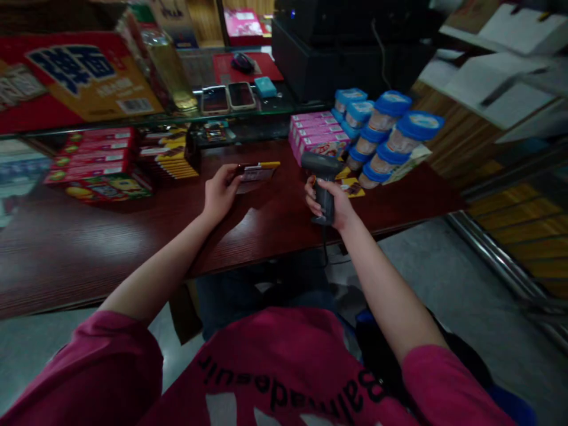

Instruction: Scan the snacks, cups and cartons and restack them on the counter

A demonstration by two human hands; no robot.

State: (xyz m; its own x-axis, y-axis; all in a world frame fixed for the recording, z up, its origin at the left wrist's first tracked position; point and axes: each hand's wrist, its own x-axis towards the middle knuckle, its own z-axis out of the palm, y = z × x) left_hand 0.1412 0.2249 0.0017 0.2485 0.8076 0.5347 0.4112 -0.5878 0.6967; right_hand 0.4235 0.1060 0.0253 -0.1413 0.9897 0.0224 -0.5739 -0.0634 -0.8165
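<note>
Left hand (219, 192) clamps a flat dark packet with a yellow end (260, 172) just over the dark wooden bench (110, 236). It sits at nine o'clock from the grey handheld barcode scanner (325, 168), which the right hand (332, 204) grips. No beam shows on the packet, so scanning seems not yet done.

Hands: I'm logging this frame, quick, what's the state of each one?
Left hand: holding a small flat packet by one end.
Right hand: closed around the barcode scanner grip.

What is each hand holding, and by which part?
Left hand grips a flat packet by its left end; right hand holds a barcode scanner by its handle.
</note>
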